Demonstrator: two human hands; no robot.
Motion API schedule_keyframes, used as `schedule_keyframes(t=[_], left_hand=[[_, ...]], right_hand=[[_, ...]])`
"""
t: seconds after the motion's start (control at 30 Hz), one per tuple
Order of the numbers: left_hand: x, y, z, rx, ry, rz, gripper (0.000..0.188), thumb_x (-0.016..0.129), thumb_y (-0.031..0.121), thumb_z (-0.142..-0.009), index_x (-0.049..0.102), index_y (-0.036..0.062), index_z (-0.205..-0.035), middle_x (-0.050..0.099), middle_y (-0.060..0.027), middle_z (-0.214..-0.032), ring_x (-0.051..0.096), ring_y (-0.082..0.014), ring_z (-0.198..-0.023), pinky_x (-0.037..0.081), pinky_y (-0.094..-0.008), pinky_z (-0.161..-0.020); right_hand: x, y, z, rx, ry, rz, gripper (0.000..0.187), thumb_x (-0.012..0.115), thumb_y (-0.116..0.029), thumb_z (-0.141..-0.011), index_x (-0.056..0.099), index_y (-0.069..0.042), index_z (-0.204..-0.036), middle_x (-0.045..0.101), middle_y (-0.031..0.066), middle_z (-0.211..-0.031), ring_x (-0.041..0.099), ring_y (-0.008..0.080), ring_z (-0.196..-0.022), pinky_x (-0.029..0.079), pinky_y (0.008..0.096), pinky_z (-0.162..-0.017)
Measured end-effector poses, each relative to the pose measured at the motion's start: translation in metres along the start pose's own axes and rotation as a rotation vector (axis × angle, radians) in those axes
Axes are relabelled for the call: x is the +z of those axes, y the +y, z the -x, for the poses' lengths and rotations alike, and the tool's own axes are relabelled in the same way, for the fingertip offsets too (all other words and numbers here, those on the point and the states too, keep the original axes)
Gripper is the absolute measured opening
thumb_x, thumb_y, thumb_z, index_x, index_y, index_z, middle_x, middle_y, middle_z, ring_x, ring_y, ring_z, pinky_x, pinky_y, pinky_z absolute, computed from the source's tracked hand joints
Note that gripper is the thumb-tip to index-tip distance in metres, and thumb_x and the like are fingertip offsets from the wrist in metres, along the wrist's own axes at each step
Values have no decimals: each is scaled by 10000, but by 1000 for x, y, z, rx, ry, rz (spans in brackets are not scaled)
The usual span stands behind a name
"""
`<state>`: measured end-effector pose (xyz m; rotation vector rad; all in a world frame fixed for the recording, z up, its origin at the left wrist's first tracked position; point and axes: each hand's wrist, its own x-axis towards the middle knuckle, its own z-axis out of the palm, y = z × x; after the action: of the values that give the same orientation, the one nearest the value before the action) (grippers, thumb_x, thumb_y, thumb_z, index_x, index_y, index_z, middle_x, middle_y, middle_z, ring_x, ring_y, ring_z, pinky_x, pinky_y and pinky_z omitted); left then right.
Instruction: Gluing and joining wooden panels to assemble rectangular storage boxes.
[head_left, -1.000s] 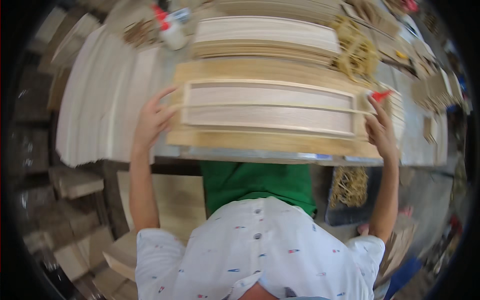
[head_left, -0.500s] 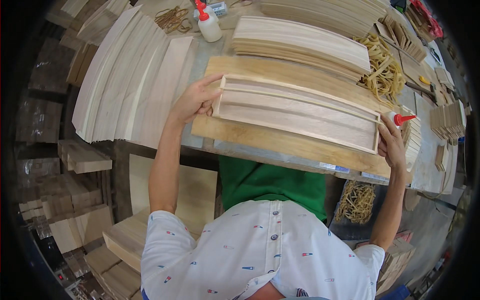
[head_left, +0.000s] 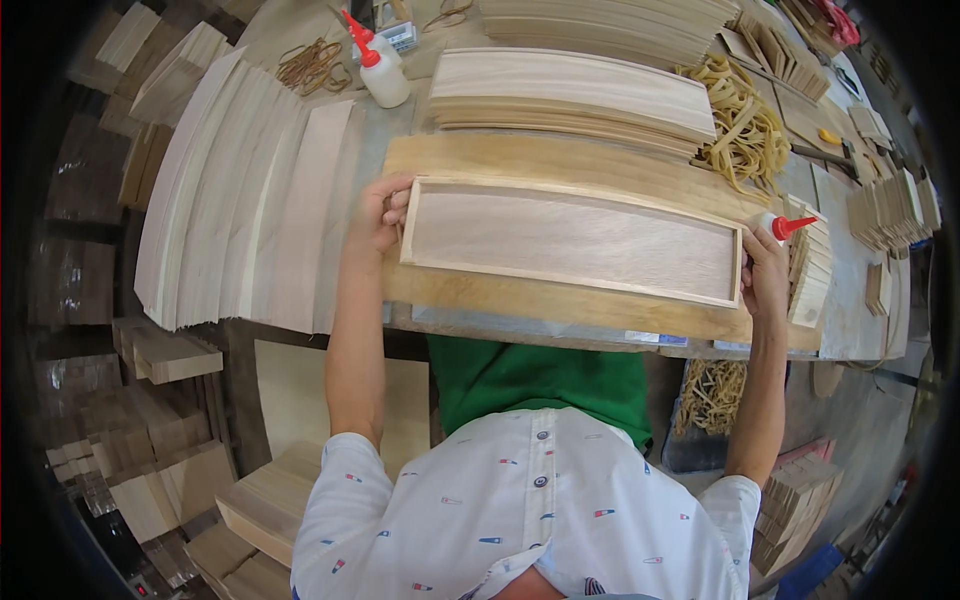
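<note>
Between my two hands lies a long, shallow wooden tray [head_left: 570, 242] with a low rim and a pale flat panel inside. It rests on or just above a wider wooden board [head_left: 480, 150] at the table's front; which of the two I cannot tell. My left hand [head_left: 384, 212] is closed on its left end, fingers bent around the rim. On the opposite end my right hand [head_left: 765, 268] grips the rim, its fingertips partly hidden behind. Right beside that hand is a white glue bottle with a red nozzle [head_left: 790, 228].
Beyond the board stand stacked thin wooden panels [head_left: 570, 90] and a heap of tan rubber bands [head_left: 745, 125]. Overlapping planks [head_left: 235, 190] cover the table's left side. White glue bottles [head_left: 383, 80] stand far left. Small wooden pieces [head_left: 885, 215] sit at the right.
My left hand's outstretched finger has curled in at the tray's end. The long strip-like line and dark band across the tray no longer show. The whole view has shifted slightly.
</note>
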<state>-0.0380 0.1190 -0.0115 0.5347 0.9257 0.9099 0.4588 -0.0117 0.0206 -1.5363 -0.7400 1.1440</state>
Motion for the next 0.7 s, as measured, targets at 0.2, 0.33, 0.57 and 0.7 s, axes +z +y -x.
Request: schedule_keyframes(t=[0.2, 0.33, 0.57, 0.7], left_hand=[[-17, -8, 6, 18, 126, 56, 120, 601, 69, -905, 610, 5, -1006, 462, 70, -584, 347, 22, -401, 243, -117, -299], [-18, -8, 0, 18, 76, 70, 135, 586, 67, -911, 604, -10, -1021, 434, 67, -569, 312, 16, -391, 226, -122, -303], [-8, -3, 4, 39, 45, 10, 160, 576, 73, -918, 606, -28, -1038, 418, 70, -563, 301, 10, -400, 217, -129, -307], [-11, -3, 3, 51, 50, 27, 155, 576, 75, -920, 607, -34, -1025, 437, 68, -582, 313, 9, -410, 220, -131, -310]], right_hand=[[-11, 11, -4, -29, -45, 57, 215, 552, -160, -946, 653, -4, -1055, 522, -48, -614, 399, 20, -414, 289, 184, -362], [-18, 36, -13, -9, -95, -218, 251, 579, -130, -953, 601, 56, -1121, 563, -13, -617, 469, 43, -428, 368, 165, -393], [-15, 32, -13, 36, -175, -356, 194, 548, -128, -973, 610, 41, -1046, 547, -13, -575, 489, 60, -419, 405, 181, -395], [-13, 38, -17, 45, -170, -439, 173, 567, -137, -963, 610, 26, -1003, 531, -28, -573, 472, 54, -425, 395, 179, -406]])
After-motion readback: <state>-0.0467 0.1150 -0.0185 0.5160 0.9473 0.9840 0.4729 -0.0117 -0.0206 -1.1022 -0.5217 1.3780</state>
